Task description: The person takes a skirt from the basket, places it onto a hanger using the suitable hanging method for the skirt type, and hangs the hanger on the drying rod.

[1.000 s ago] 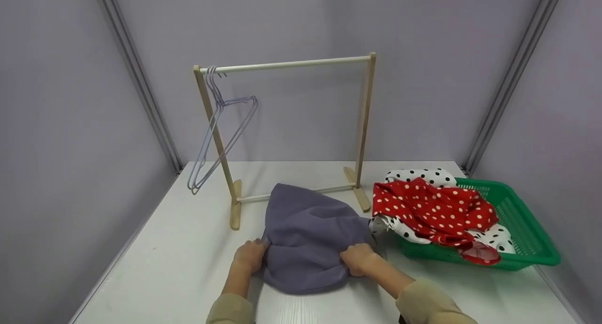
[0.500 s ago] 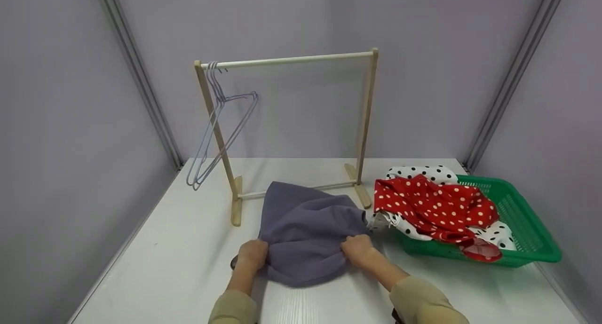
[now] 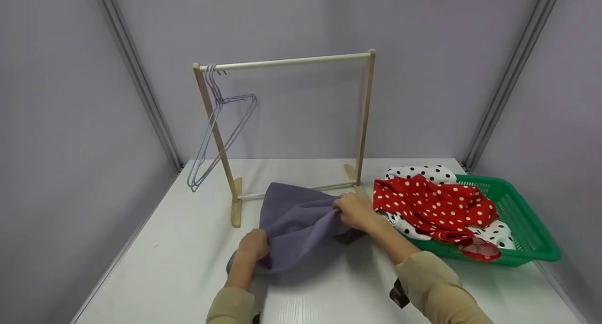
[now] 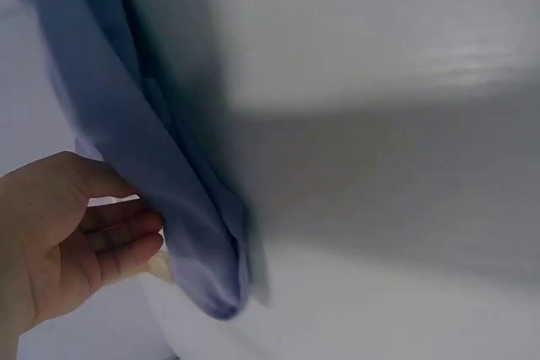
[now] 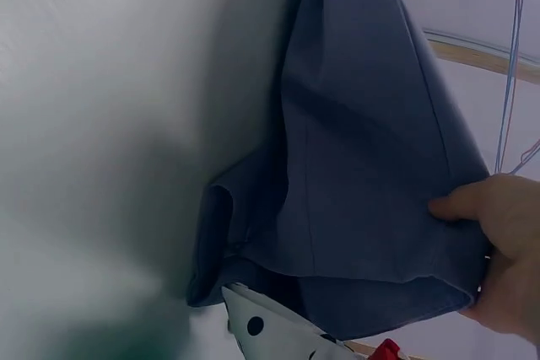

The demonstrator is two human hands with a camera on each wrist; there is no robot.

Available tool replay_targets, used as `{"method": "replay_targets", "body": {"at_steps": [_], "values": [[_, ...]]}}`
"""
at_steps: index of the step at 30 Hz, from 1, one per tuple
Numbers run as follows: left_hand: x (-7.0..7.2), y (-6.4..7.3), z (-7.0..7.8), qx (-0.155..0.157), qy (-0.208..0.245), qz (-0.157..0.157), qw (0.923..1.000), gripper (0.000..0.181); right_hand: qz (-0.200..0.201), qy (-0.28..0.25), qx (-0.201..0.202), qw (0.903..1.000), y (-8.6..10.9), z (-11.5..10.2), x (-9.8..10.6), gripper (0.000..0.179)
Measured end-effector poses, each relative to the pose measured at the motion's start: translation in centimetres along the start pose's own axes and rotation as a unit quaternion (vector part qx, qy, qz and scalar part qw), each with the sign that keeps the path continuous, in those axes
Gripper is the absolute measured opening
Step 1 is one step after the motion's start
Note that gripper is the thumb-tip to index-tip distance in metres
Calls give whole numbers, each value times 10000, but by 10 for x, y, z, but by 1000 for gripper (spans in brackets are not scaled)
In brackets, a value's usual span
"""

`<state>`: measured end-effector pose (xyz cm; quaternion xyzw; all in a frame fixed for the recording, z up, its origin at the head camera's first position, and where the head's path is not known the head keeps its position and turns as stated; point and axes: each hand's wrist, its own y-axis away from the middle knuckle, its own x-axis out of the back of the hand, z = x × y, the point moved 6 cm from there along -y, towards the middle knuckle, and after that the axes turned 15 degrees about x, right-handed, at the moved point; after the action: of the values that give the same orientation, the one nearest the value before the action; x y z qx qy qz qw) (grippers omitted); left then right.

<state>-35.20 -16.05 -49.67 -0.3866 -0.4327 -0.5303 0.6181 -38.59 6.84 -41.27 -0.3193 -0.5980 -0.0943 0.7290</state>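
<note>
A purple-grey cloth garment [image 3: 291, 234] lies bunched in front of the rack, its right side lifted off the table. My left hand [image 3: 254, 244] grips its left edge; in the left wrist view the thumb and fingers [image 4: 131, 229] close on a hanging fold. With my right hand [image 3: 353, 211] I pinch the upper right part and hold it raised. The right wrist view shows the garment [image 5: 371, 141] with straight seams and an open, folded-over hem, the thumb [image 5: 456, 206] on its outer face. The fingertips behind the cloth are hidden.
A wooden rack [image 3: 366, 122] with a white rail stands behind the garment. Several wire hangers [image 3: 221, 103] hang at its left end. At right, a green basket [image 3: 531, 230] holds red polka-dot cloth [image 3: 432, 206] and white black-dotted cloth [image 3: 418, 173]. Grey walls enclose the table.
My right hand has moved away from me and up, lifting the garment's right side and near edge off the table. My left hand stays at the left edge, almost in place.
</note>
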Motion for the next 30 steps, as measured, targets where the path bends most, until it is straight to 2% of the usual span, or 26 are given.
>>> {"method": "replay_targets", "body": {"at_steps": [2, 3, 6, 7, 9, 12, 14, 16, 19, 22, 25, 27, 30], "values": [[11, -1, 22, -362, 712, 145, 9967, 13, 18, -387, -193, 9991, -3, 3, 1, 10], [16, -1, 35, -573, 1078, 182, 9923, 15, 76, -578, -312, 9978, -4, 5, 0, 9], [23, 2, 71, -1062, 2012, -48, 9738, 19, 385, -1172, -720, 9897, -3, 8, -4, 6], [23, 3, 81, -1167, 2153, -119, 9695, 20, 502, -1362, -783, 9863, -3, 8, -6, 7], [22, 5, 97, -1278, 2232, -196, 9662, 21, 707, -1751, -829, 9785, -2, 8, -11, 11], [17, 5, 110, -1324, 2060, 45, 9695, 28, 910, -2293, -861, 9653, -1, 6, -16, 17], [17, 3, 109, -1289, 1977, 372, 9710, 29, 898, -2473, -969, 9599, 0, 6, -19, 20], [19, 2, 106, -1303, 1943, 686, 9698, 30, 791, -2456, -1220, 9584, 3, 6, -22, 23], [28, 1, 95, -1275, 1918, 868, 9692, 32, 613, -2303, -1602, 9579, 10, 10, -29, 23], [39, -1, 81, -1265, 1875, 925, 9697, 25, 746, -2411, -1891, 9490, 13, 16, -32, 12], [51, -6, 68, -1218, 1887, 967, 9696, 14, 1050, -2557, -1950, 9411, 8, 18, -28, 11], [60, -10, 60, -1059, 1912, 1079, 9698, 14, 1199, -2610, -1852, 9398, 0, 16, -22, 10], [79, -19, 56, -728, 1719, 1501, 9709, 11, 1417, -2734, -1618, 9376, -16, 11, -7, 8]]}}
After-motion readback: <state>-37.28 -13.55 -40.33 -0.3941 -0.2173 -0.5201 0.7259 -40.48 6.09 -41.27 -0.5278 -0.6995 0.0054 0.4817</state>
